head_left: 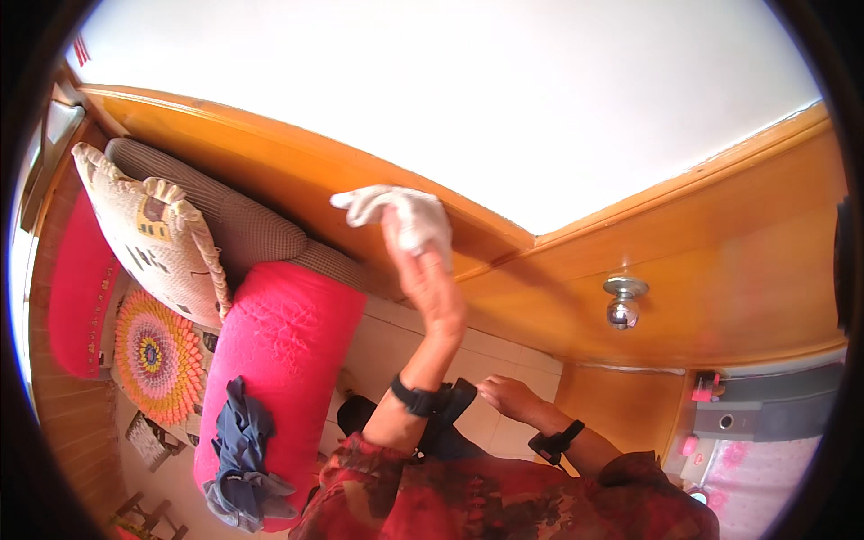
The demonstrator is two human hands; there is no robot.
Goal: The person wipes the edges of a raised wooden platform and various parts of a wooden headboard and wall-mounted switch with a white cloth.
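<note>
My left hand (428,283) is raised in front of me with a white cloth (412,216) bunched in its fingers. The cloth is at the upper edge of the orange-brown wood panelling (301,166), just below the white wall (432,99); whether it presses on the wood is hard to tell. Lower down and to the right, my right hand (511,398) hangs in front of my body with its fingers curled in and nothing visible in them. Black straps with small devices are on both wrists.
On the left stands a sofa with a bright pink cover (279,351), a patterned cushion (153,243) and a dark crumpled garment (241,441). A round colourful mat (160,357) lies beyond it. At right, a round metal doorknob (623,306) sticks out from the wood.
</note>
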